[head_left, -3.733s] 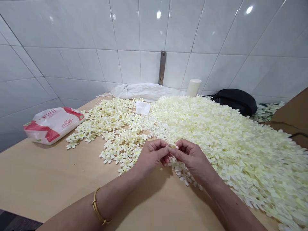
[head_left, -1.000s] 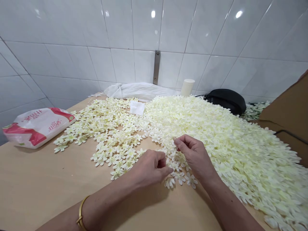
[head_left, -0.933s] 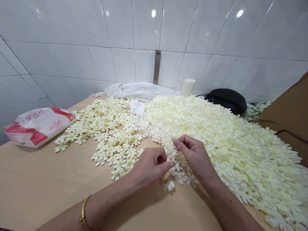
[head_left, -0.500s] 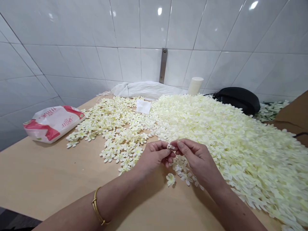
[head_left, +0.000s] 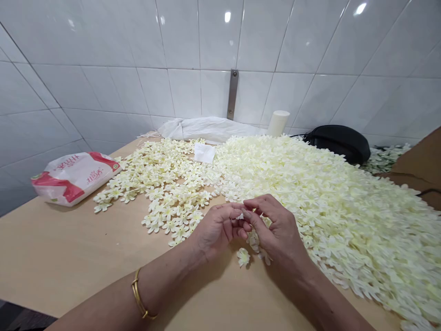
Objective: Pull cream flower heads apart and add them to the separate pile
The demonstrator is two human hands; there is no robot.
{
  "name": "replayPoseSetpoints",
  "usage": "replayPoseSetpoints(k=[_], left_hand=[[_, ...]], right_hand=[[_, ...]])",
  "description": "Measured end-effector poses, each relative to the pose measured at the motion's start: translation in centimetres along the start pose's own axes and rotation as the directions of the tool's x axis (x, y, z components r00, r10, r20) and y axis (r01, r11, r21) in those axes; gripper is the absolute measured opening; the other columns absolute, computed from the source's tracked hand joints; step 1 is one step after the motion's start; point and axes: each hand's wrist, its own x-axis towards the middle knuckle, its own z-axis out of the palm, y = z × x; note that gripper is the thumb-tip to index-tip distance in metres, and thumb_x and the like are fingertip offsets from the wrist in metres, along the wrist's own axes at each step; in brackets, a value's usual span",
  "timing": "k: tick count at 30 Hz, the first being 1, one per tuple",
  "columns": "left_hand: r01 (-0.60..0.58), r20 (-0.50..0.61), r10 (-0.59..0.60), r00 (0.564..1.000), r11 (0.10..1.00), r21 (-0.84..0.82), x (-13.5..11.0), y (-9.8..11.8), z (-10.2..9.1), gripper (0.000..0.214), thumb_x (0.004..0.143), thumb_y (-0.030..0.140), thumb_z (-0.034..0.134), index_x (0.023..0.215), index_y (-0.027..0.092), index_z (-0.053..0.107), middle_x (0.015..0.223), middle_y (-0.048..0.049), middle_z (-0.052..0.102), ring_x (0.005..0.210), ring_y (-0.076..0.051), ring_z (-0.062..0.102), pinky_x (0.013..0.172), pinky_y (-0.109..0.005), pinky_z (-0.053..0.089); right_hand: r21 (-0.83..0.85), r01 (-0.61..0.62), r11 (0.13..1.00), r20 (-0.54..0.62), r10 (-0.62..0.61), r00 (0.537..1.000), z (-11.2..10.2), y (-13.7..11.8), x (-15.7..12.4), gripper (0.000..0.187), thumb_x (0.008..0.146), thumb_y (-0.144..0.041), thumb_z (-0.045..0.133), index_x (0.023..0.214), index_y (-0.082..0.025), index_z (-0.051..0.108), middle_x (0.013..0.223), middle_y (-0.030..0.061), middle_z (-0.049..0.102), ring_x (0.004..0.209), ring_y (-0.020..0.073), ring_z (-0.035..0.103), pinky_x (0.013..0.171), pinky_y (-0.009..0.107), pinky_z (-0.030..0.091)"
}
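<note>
My left hand (head_left: 218,227) and my right hand (head_left: 277,227) meet above the front of the table, fingertips together. Between them is a small white artificial flower (head_left: 241,217), mostly covered by my fingers. My right thumb and forefinger pinch at it from the right, while my left fingers curl around it from below. Just under my hands, a loose cream flower (head_left: 243,257) lies on the wood. To the right spreads a large heap of pale yellow-white flowers (head_left: 330,197), and a thinner scatter of flowers (head_left: 172,179) covers the area on the left.
A pink-and-white tissue pack (head_left: 77,178) lies at the left of the table (head_left: 86,257). At the back are a white paper piece (head_left: 204,153), a white plastic bag (head_left: 206,128), a cream cylinder (head_left: 278,123) and a black case (head_left: 339,142). Brown cardboard (head_left: 420,161) stands at the right, against tiled walls.
My right thumb and fingers have shifted over the flower, which now shows less. My left fingers have curled differently, with the palm turned more upward. The view has moved very slightly.
</note>
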Motion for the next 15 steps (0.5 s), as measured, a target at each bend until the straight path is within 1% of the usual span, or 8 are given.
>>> replayPoseSetpoints(k=[3,5,7,9,11,12,14,15], left_hand=[[0.02,-0.032,-0.02,0.999,1.0,0.018,-0.07,0.2,0.14,0.015,0.063,0.002,0.052,0.075,0.007,0.06,0.058,-0.0045,0.06,0.047,-0.007,0.053,0.047,-0.018,0.043],[0.012,-0.049,-0.01,0.999,0.999,0.036,-0.08,0.23,0.16,0.016,0.066,0.002,0.052,0.08,0.008,0.058,0.061,-0.0048,0.061,0.047,-0.007,0.054,0.047,-0.018,0.044],[-0.015,-0.041,0.017,0.999,0.998,0.066,-0.04,0.14,0.04,0.016,0.07,0.007,0.054,0.086,0.009,0.056,0.059,-0.0035,0.06,0.046,-0.008,0.054,0.046,-0.018,0.043],[-0.049,-0.006,0.05,0.999,0.993,0.108,0.03,-0.03,-0.18,0.019,0.072,0.015,0.057,0.091,0.011,0.054,0.054,-0.0013,0.058,0.045,-0.008,0.053,0.046,-0.019,0.043],[-0.084,0.031,0.08,0.996,0.983,0.162,0.06,-0.21,-0.34,0.026,0.072,0.022,0.06,0.094,0.012,0.052,0.051,0.0006,0.057,0.045,-0.009,0.052,0.047,-0.02,0.043],[-0.102,0.044,0.095,0.995,0.975,0.196,0.05,-0.27,-0.36,0.029,0.071,0.024,0.061,0.096,0.013,0.051,0.051,0.0011,0.057,0.045,-0.009,0.052,0.046,-0.02,0.043],[-0.132,0.054,0.122,0.991,0.951,0.281,-0.07,-0.29,-0.26,0.036,0.07,0.027,0.062,0.101,0.014,0.048,0.053,0.0016,0.058,0.045,-0.01,0.052,0.045,-0.021,0.043],[-0.141,0.056,0.129,0.99,0.933,0.332,-0.16,-0.26,-0.15,0.038,0.07,0.028,0.061,0.104,0.014,0.047,0.054,0.0017,0.058,0.045,-0.01,0.052,0.044,-0.021,0.042]], right_hand=[[0.029,-0.046,0.999,-0.007,0.046,0.999,-0.31,0.08,0.17,0.017,0.081,-0.021,0.049,0.083,-0.018,0.065,0.079,0.0056,0.06,0.074,0.0169,0.058,0.066,0.03,0.046],[0.06,-0.089,0.994,0.007,0.088,0.996,-0.66,-0.01,0.34,0.017,0.081,-0.023,0.049,0.083,-0.018,0.066,0.079,0.0051,0.061,0.075,0.0168,0.058,0.067,0.029,0.045],[0.09,-0.129,0.988,0.047,0.125,0.991,-0.95,-0.16,0.46,0.016,0.079,-0.025,0.053,0.085,-0.02,0.066,0.083,0.0047,0.062,0.076,0.0168,0.057,0.067,0.03,0.045],[0.126,-0.186,0.974,0.094,0.175,0.98,-1.02,-0.34,0.51,0.015,0.075,-0.028,0.058,0.086,-0.02,0.066,0.085,0.0041,0.061,0.073,0.0164,0.057,0.066,0.03,0.044],[0.221,-0.278,0.935,0.167,0.245,0.955,-0.9,-0.49,0.46,0.015,0.075,-0.031,0.058,0.081,-0.019,0.063,0.076,0.0029,0.06,0.065,0.0154,0.057,0.062,0.03,0.045],[0.288,-0.327,0.9,0.216,0.272,0.938,-0.82,-0.54,0.42,0.015,0.076,-0.033,0.056,0.077,-0.018,0.061,0.069,0.0015,0.059,0.06,0.0149,0.057,0.059,0.03,0.045],[0.398,-0.4,0.826,0.313,0.288,0.905,-0.75,-0.58,0.37,0.02,0.08,-0.035,0.051,0.071,-0.017,0.056,0.057,-0.0013,0.053,0.052,0.0139,0.055,0.054,0.029,0.044],[0.412,-0.411,0.813,0.328,0.288,0.9,-0.8,-0.55,0.39,0.022,0.081,-0.035,0.049,0.069,-0.017,0.054,0.054,-0.0019,0.052,0.051,0.0135,0.054,0.053,0.028,0.044]])
